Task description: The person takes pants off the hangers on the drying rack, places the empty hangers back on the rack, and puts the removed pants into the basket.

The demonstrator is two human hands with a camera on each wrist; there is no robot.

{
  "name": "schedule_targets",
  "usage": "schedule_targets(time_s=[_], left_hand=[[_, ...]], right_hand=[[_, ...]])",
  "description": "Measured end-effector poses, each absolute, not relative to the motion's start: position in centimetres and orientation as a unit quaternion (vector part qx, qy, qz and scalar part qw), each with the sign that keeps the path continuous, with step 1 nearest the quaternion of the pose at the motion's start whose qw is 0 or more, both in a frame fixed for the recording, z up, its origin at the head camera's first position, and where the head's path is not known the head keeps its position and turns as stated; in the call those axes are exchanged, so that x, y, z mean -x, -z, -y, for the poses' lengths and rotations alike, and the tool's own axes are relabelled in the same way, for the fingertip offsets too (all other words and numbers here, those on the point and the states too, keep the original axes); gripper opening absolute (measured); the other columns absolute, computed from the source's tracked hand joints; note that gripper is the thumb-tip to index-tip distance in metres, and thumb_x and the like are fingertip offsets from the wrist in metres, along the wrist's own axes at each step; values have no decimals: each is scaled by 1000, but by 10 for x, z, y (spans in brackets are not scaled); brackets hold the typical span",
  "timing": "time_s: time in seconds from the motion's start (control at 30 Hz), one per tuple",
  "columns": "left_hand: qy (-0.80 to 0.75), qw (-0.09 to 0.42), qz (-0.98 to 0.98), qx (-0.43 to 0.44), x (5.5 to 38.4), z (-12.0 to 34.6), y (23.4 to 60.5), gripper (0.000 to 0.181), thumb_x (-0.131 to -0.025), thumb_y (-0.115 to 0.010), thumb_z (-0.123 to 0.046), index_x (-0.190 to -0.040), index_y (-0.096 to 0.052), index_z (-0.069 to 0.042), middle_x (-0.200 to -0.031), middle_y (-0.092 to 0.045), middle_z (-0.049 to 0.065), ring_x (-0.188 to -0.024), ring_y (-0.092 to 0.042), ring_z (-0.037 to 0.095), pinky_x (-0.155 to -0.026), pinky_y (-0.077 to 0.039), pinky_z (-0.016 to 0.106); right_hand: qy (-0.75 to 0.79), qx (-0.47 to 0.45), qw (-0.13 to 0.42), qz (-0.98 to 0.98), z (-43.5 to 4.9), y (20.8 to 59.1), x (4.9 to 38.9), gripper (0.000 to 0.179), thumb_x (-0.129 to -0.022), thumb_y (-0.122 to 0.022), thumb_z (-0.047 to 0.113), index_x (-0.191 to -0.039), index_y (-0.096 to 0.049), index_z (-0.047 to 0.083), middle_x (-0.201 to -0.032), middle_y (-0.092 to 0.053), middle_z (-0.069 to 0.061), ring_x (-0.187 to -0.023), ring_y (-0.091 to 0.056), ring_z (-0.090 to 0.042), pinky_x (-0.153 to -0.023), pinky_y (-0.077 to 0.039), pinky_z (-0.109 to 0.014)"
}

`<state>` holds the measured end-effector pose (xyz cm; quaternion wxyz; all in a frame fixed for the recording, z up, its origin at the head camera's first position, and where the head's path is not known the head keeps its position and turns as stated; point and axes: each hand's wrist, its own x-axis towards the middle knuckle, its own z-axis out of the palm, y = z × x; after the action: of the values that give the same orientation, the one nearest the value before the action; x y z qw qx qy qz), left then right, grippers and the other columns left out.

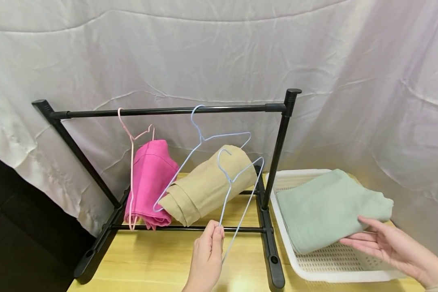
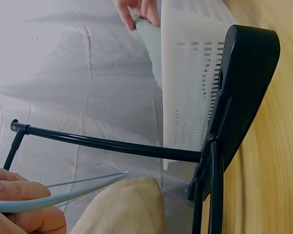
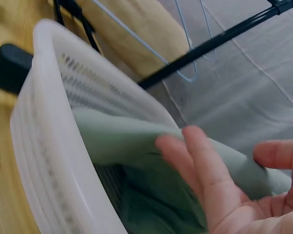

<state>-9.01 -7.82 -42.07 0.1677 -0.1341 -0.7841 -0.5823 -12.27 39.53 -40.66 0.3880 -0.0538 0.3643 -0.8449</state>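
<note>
In the head view, my left hand (image 1: 207, 253) pinches the side of a light blue wire hanger (image 1: 229, 182), held upright with its hook at the top. The hanger carries nothing and stands in front of a beige folded garment (image 1: 208, 186). At the right, my right hand (image 1: 383, 247) holds the near right edge of a folded pale green garment (image 1: 325, 207), thumb over it and fingers below. That garment lies slanted over a white basket (image 1: 303, 271). From the right wrist view, the fingers (image 3: 210, 170) look nearly straight along the green cloth, with darker green folds beneath.
A black rack (image 1: 160, 111) stands on the wooden table (image 1: 149, 259). Its bar carries a pink hanger (image 1: 132, 170) with a folded pink garment (image 1: 153, 178) and another blue hanger (image 1: 198, 142) with the beige one. A pale curtain (image 1: 219, 52) hangs behind. The basket sits right beside the rack's right foot (image 1: 270, 247).
</note>
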Motion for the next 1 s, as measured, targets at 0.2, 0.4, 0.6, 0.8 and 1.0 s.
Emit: schedule_targets(time_s=[0.2, 0.4, 0.6, 0.8, 1.0], left_hand=[[575, 169, 790, 127, 91, 77, 421, 27, -114, -48, -10, -89, -55, -20, -63, -37, -16, -55, -35, -6, -51, -35, 17], [578, 168, 787, 133, 90, 76, 422, 28, -114, -48, -10, -89, -55, -19, -63, -37, -16, -55, -34, -6, -50, -34, 17], [578, 169, 787, 135, 90, 76, 421, 27, -114, -48, -10, -90, -55, -19, -63, -37, -15, -55, -34, -6, -50, -35, 18], [578, 185, 781, 145, 91, 76, 419, 26, -113, -49, -9, -90, -56, -20, -60, -37, -11, -55, -33, -7, -51, -34, 18], [574, 188, 782, 151, 92, 74, 416, 27, -113, -49, -10, -90, -56, -20, -59, -34, -12, -54, -30, -7, -50, -33, 19]], right_hand=[[730, -7, 339, -593, -411, 391, 114, 52, -120, -26, 34, -120, -75, 15, -120, -80, -13, -115, -78, -23, -101, -60, -32], [675, 23, 302, -672, -417, 388, 115, 49, -120, -28, 27, -117, -76, 18, -112, -82, 0, -107, -80, -14, -94, -62, -28], [689, 104, 275, -663, -428, 397, 128, 51, -119, -25, 11, -128, -73, 26, -128, -77, 8, -119, -75, -9, -100, -60, -25], [667, 102, 275, -685, -438, 408, 138, 46, -119, -25, 12, -130, -66, 31, -129, -74, 17, -118, -72, 1, -97, -58, -19], [576, 27, 236, -782, -432, 407, 141, 58, -119, -35, 24, -151, -21, -23, -133, -69, 5, -111, -69, 7, -94, -59, -19]])
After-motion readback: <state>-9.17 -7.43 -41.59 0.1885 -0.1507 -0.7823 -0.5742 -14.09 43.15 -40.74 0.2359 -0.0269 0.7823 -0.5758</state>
